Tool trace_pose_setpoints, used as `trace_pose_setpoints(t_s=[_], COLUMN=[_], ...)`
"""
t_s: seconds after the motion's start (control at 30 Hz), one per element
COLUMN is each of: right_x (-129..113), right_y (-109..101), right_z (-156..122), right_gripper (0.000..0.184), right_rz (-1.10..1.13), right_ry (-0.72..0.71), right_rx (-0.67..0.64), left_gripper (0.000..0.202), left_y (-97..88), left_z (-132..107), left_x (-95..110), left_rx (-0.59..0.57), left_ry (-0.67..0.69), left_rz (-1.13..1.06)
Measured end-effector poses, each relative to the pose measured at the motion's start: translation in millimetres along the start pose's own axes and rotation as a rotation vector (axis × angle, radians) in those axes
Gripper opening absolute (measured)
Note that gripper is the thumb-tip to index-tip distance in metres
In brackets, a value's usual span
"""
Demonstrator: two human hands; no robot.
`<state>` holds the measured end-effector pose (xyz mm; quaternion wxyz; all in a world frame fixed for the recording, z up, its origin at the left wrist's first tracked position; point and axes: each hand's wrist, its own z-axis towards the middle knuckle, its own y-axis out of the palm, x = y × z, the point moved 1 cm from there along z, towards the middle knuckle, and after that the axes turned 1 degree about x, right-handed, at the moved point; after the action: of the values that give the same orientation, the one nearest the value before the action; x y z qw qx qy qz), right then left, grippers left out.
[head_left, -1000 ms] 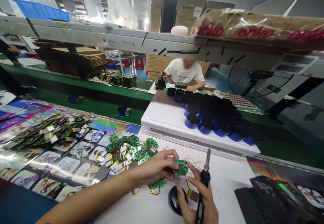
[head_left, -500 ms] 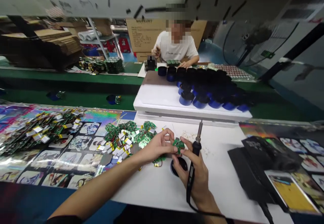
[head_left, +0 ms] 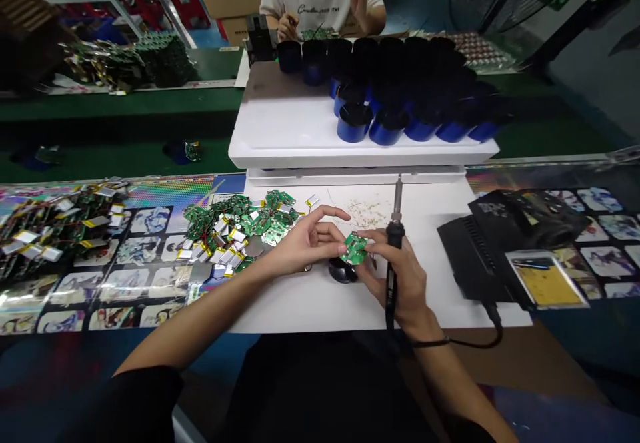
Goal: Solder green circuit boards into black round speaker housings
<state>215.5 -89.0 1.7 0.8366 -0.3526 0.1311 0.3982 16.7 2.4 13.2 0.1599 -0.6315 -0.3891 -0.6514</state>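
Observation:
A small green circuit board (head_left: 355, 249) is pinched between my two hands above the white work surface. The thumb and fingers of my left hand (head_left: 315, 239) grip its left edge. My right hand (head_left: 403, 273) grips the right edge with its fingertips. The same hand also carries a black soldering iron (head_left: 393, 263), tip pointing up and away from me. Just below the board stands a dark round cup (head_left: 342, 271), partly hidden by my hands. To the left of my left hand lies a pile of green boards (head_left: 277, 219) with silver battery cells (head_left: 227, 256).
A white foam slab (head_left: 285, 129) bears rows of blue cups (head_left: 354, 126). Another heap of boards with batteries (head_left: 60, 223) lies at far left. A black soldering station (head_left: 473, 256) sits right, beside a tray with a yellow sponge (head_left: 547, 283). A co-worker (head_left: 325, 3) sits opposite.
My view has tilted down. The board now lies flatter between my fingers, showing its face. The co-worker's hand has risen from the bench.

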Motion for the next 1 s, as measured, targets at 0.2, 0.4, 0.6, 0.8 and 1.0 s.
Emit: trace_pose_setpoints(t_s=[0.2,0.4,0.6,0.8,1.0], right_x=[-4,-1,12,22,21], right_y=[0,5,-8,-20,-21], right_z=[1,5,-4,-16,-22], right_gripper=[0.054,0.064,0.065,0.070,0.060], right_rz=[0.087,0.144,0.283,0.276,0.113], right_ry=[0.047,0.030,0.239,0.292,0.250], right_rx=[-0.041,-0.026,0.049,0.065,-0.080], left_gripper=[0.051,0.050,0.056,0.061,0.073], left_y=[0.7,3.2,-11.7,-2.1,-2.2], left_z=[1,-1,-9,-8,-8], left_x=[-6,-6,16,-2,-4], left_rx=[0.020,0.068,-0.280,-0.429,-0.098], left_ry=[-0.012,0.018,0.153,0.228,0.259], left_rz=[-0.020,-0.043,0.450,0.866,1.152])
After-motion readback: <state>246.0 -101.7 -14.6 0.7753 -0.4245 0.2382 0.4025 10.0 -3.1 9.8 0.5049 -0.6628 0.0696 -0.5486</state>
